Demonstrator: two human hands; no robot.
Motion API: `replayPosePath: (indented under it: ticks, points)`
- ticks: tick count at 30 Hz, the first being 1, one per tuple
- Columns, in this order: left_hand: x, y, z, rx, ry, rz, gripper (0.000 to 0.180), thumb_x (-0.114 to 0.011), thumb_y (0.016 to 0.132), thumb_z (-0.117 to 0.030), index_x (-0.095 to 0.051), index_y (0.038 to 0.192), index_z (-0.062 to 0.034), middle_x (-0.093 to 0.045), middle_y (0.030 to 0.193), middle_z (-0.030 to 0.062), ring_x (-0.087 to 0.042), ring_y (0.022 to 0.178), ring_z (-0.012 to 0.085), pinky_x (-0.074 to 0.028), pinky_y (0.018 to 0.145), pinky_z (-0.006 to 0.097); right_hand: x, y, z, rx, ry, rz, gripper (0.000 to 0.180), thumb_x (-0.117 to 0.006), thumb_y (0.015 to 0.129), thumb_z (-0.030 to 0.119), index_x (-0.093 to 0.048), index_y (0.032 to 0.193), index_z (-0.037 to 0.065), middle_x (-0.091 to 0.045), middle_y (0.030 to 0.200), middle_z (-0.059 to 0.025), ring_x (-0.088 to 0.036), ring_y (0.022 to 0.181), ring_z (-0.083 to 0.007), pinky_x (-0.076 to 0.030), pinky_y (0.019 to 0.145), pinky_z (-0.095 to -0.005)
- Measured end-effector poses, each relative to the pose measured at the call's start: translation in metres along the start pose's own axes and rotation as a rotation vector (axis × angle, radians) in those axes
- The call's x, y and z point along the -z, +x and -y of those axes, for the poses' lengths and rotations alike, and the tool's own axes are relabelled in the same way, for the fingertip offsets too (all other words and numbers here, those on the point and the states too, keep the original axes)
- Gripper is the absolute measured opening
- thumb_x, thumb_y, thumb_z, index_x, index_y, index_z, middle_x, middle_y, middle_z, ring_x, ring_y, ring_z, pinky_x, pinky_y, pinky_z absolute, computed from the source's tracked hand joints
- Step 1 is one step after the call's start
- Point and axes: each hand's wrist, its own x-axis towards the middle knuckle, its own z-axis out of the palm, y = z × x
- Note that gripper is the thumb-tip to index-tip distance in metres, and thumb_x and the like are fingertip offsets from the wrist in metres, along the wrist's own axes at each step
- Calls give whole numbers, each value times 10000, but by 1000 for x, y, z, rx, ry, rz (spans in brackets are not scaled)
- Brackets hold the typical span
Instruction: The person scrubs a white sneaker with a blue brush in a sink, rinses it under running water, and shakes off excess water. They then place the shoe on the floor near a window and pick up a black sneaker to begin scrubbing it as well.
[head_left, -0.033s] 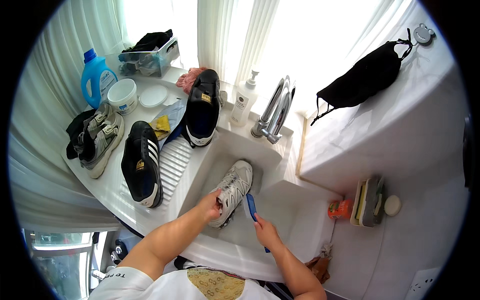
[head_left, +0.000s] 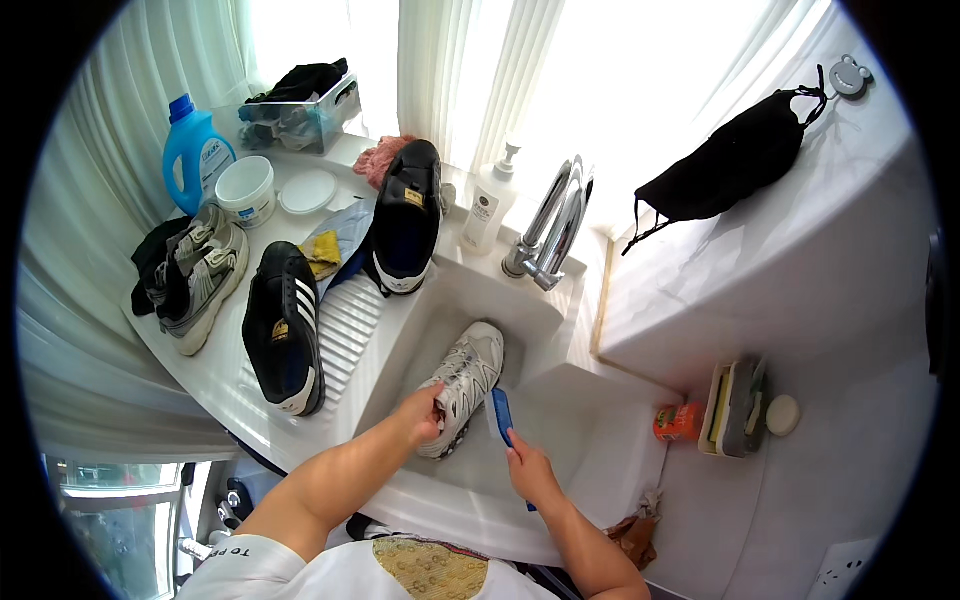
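Observation:
A pale grey-and-white sneaker [head_left: 472, 365] rests in the white sink [head_left: 590, 440], toe pointing away from me. My left hand [head_left: 420, 413] is closed round its ankle opening, fingers partly hidden inside. In my right hand [head_left: 535, 472] is the handle of a blue scrub brush [head_left: 502, 412]. The brush's pale bristles face the sneaker's right side; whether they touch it I cannot tell. On the ribbed drainboard [head_left: 345, 320] to the left stand a black shoe with white stripes [head_left: 283, 330] and, farther back, its black mate [head_left: 405, 220].
A grey pair of sneakers [head_left: 205, 280], a white tub [head_left: 246, 190] and a blue detergent bottle [head_left: 195, 150] stand at the left. Behind the sink are a pump bottle [head_left: 490, 205] and a chrome faucet [head_left: 550, 225]. A wall caddy [head_left: 735, 410] hangs at the right.

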Motion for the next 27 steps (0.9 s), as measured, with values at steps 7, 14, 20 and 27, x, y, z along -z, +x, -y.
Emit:
replayPosePath:
  ticks: [7, 14, 20, 27]
  points:
    - [7, 13, 8, -119, 183, -156, 290, -497, 946, -219, -529, 1166, -34, -597, 1087, 107, -588, 936, 249, -477, 835, 384, -29, 59, 30, 114, -295, 30, 443, -468, 910, 220, -420, 1350, 216, -634, 797, -188, -610, 728, -378, -479, 655, -444]
    - [19, 86, 40, -331, 486, -511, 434, -544, 900, -283, -523, 1203, 27, -488, 1307, 167, -502, 1147, 269, -415, 892, 331, -68, 88, 19, -7, -483, 94, 538, -419, 892, 204, -288, 1414, 216, -636, 867, -215, -629, 768, -382, -495, 689, -478]
    - [23, 95, 33, -265, 496, -415, 369, -498, 877, -176, -539, 1173, 41, -518, 1269, 173, -500, 1151, 248, -398, 910, 333, -75, 89, 6, 21, -503, 43, 522, -445, 895, 229, -315, 1401, 233, -630, 818, -197, -624, 743, -385, -496, 666, -479]
    - [23, 70, 10, -77, 235, -169, 319, -505, 845, -137, -554, 1124, 9, -557, 1172, 144, -541, 1024, 201, -413, 870, 286, -45, 83, 5, 231, -625, 33, 525, -472, 889, 226, -330, 1392, 272, -612, 766, -186, -618, 694, -367, -498, 627, -465]
